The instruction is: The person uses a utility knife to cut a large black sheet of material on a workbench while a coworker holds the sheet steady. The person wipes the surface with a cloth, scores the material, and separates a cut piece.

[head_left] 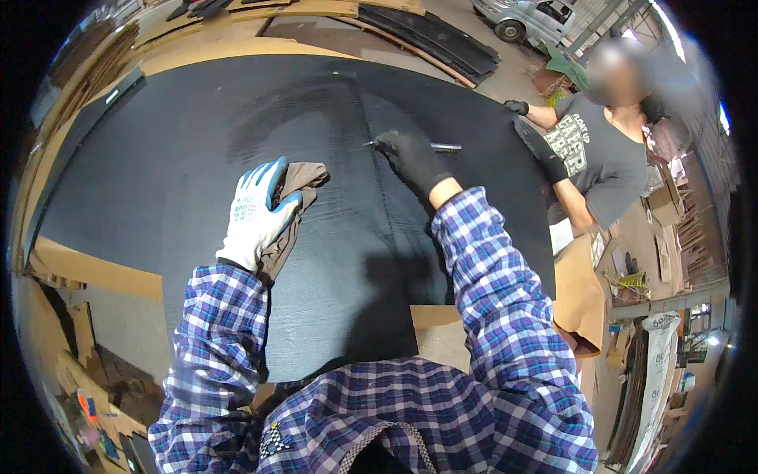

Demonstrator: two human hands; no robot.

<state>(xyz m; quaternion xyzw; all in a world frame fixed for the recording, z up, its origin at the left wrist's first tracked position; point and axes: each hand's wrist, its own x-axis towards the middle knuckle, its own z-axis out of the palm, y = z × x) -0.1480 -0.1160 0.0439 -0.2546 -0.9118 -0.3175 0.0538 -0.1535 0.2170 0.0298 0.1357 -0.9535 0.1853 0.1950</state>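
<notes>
My left hand [251, 209], in a white glove with blue fingertips, presses on a crumpled brown-grey rag [306, 178]. Part of that cloth shows between thumb and fingers, and more of it trails toward the wrist. Black-gloved, my right hand [410, 162] is closed round a slim tool whose thin metal tip points left and whose silvery end [447, 147] sticks out on the right. Its exact kind is hidden by the fingers. Both hands are over large black panels [332, 237] with a wood-like grain. A seam runs between two panels, just left of the tool's tip.
At the right, a co-worker [608, 150] in black gloves has hands at the panel's far right edge. Brown cardboard [95, 268] lies under the panels. Dark boards [430, 39] are stacked beyond, near a parked silver van [533, 17]. Brown sheet material [580, 292] hangs at the right.
</notes>
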